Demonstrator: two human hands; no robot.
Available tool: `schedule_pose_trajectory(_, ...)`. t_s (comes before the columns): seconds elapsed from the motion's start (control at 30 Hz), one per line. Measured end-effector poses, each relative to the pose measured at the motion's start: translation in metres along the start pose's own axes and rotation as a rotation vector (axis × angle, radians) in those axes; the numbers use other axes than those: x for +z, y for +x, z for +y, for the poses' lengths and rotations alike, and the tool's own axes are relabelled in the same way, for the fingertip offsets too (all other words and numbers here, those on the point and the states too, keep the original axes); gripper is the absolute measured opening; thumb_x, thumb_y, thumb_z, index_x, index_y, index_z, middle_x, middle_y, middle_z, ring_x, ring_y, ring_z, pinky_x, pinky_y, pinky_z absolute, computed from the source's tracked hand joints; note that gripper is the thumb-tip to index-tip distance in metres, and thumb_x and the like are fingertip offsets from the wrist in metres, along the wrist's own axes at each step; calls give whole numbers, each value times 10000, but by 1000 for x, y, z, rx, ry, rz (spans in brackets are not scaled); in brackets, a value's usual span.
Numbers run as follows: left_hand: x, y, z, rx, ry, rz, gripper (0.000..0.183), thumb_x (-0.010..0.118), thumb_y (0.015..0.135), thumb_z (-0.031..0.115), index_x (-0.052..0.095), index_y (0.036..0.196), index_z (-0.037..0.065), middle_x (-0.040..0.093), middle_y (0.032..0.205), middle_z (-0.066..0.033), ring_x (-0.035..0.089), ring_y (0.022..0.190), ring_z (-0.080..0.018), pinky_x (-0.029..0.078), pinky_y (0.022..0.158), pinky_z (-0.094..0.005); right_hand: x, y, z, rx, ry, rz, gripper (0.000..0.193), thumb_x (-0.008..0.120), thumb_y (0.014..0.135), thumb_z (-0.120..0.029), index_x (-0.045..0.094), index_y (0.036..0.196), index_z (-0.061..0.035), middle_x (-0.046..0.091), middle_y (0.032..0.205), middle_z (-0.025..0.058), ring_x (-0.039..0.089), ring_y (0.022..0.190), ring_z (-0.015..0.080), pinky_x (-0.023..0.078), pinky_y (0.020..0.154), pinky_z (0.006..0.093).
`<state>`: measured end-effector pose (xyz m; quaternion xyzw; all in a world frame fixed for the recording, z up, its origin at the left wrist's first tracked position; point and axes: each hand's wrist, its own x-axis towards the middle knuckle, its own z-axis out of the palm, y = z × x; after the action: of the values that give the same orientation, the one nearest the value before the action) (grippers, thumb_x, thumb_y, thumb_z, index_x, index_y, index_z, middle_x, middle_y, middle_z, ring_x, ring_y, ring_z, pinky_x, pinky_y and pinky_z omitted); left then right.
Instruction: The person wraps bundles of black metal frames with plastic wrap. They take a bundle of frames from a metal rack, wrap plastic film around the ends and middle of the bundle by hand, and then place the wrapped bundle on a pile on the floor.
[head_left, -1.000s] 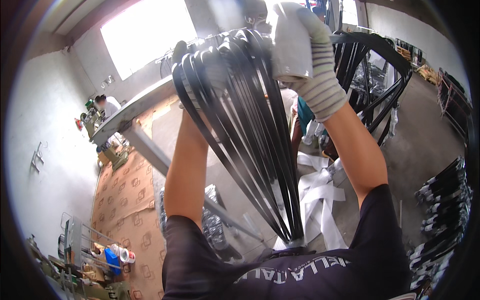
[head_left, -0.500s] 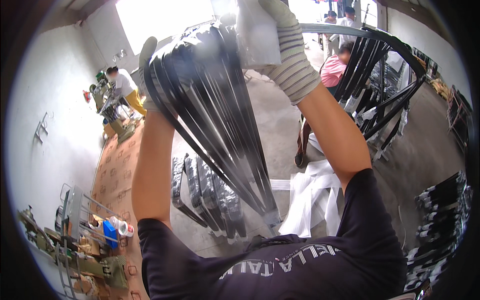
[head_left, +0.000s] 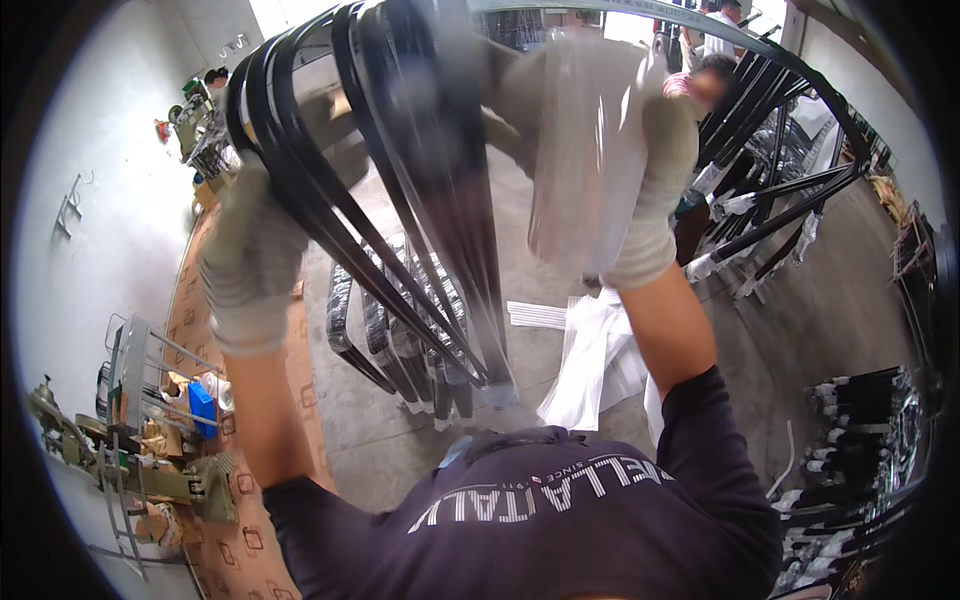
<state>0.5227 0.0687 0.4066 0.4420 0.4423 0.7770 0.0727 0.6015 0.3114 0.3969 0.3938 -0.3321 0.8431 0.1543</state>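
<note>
A bundle of bent black bars [head_left: 360,200] stands upright before me, its curved tops close to my view. Clear film covers part of its right side. On the bundle's left edge, my left hand [head_left: 255,265], in a striped pale knit glove, is closed at the outer bars; its fingers are blurred and partly hidden. To the right of the bars, my right hand [head_left: 650,200], gloved alike, grips a thick roll of clear stretch film [head_left: 585,150]. The roll is upright and smeared by motion.
Wrapped black bar bundles [head_left: 400,340] stand on the floor beyond. White sheeting [head_left: 590,365] lies beside them. A rack of black bars [head_left: 765,170] is at right, with a person in pink [head_left: 685,85] behind it. More wrapped bars [head_left: 860,450] lie lower right; a metal-framed machine [head_left: 150,400] stands left.
My right hand and the film roll have come down and right, away from the top of the bundle. My left hand has shifted down and left along the bundle's edge.
</note>
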Motion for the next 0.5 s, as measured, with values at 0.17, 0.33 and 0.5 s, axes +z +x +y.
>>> schedule_pose_trajectory(0.17,-45,-61,-43,-104,17,-149,586,526,831,120,305,1358,-12,384,1364,-169,402,1246,-271,293,1054,-399,-1,-51,47,-145,-287,210,717,712,649,-348,436,1192,30,572,1025,138,602,857,215,519,747,289)
schedule_pose_trajectory(0.33,-124,-84,-13,-260,514,-565,513,569,776,64,446,1257,-62,423,1330,-188,401,1246,-280,268,1043,-384,-3,-81,81,-110,-427,331,755,729,586,-368,446,1127,76,558,988,163,610,805,189,540,666,281)
schedule_pose_trajectory(0.5,-225,-75,18,-350,388,-634,471,563,743,1,507,1208,-47,461,1300,-179,426,1224,-238,292,1028,-336,18,-90,136,-374,-558,555,672,740,647,-439,499,1044,46,412,1229,190,541,1021,219,512,809,326)
